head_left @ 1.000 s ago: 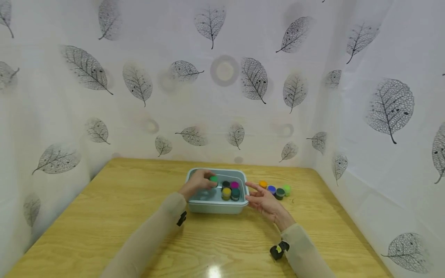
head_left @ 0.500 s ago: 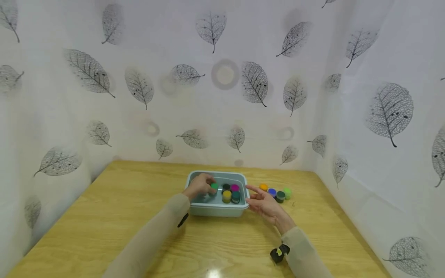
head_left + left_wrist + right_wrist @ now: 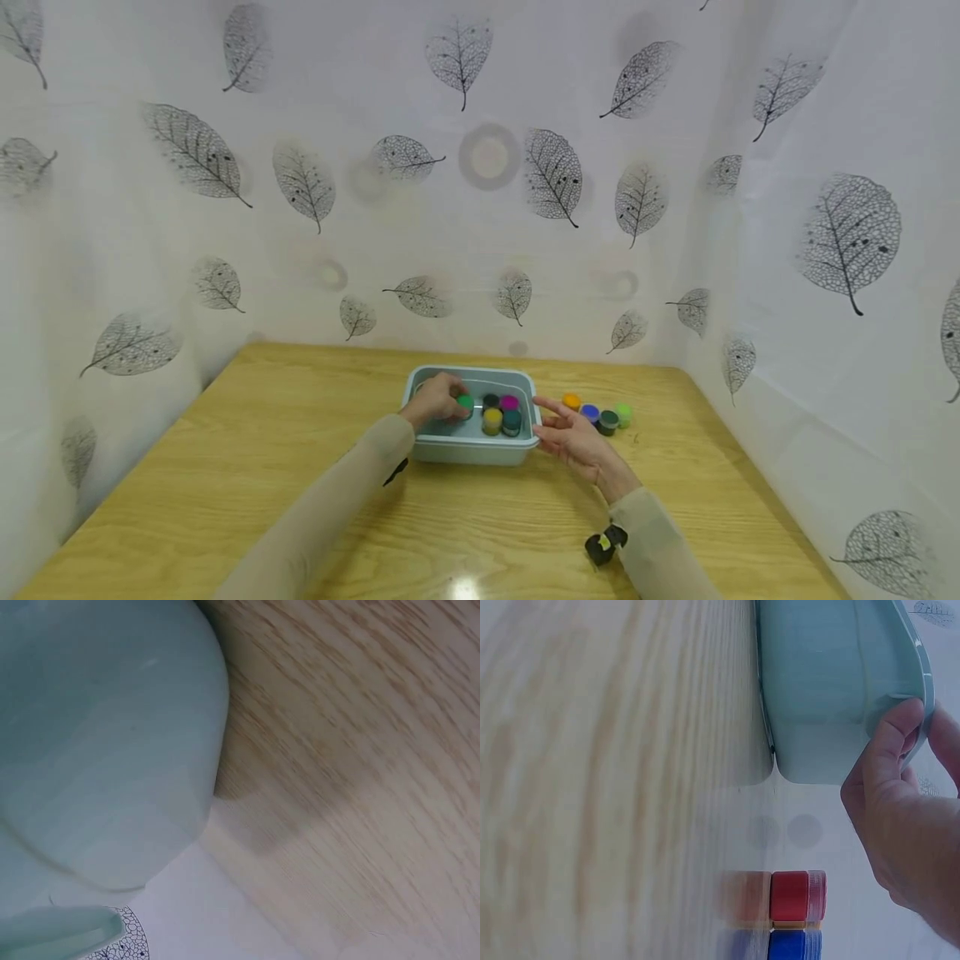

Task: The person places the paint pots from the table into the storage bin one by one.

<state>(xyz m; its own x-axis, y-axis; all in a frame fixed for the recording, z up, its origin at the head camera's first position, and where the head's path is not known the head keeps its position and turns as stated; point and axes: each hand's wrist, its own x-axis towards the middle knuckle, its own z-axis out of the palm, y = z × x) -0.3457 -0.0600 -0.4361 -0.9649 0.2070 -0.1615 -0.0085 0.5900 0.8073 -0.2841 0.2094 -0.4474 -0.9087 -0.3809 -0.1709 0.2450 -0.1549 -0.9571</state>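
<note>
Inside the pale blue-green plastic bin, my left hand pinches a small green-lidded paint jar low over the floor. To its right stand a black-topped jar, a magenta one, a yellow one and a teal one. My right hand holds the bin's right rim; in the right wrist view, its fingers lie on both sides of that edge. The left wrist view has only the bin's outer wall, with the left hand hidden.
Right of the bin, behind my right hand, sit an orange jar, a blue jar, a dark green jar and a light green jar. A red jar shows in the right wrist view. Leaf-print curtain encloses the wooden table.
My left hand has lowered the green-lidded jar toward the bin's floor, then stayed there over the last half second. The right hand has kept its place at the rim.
</note>
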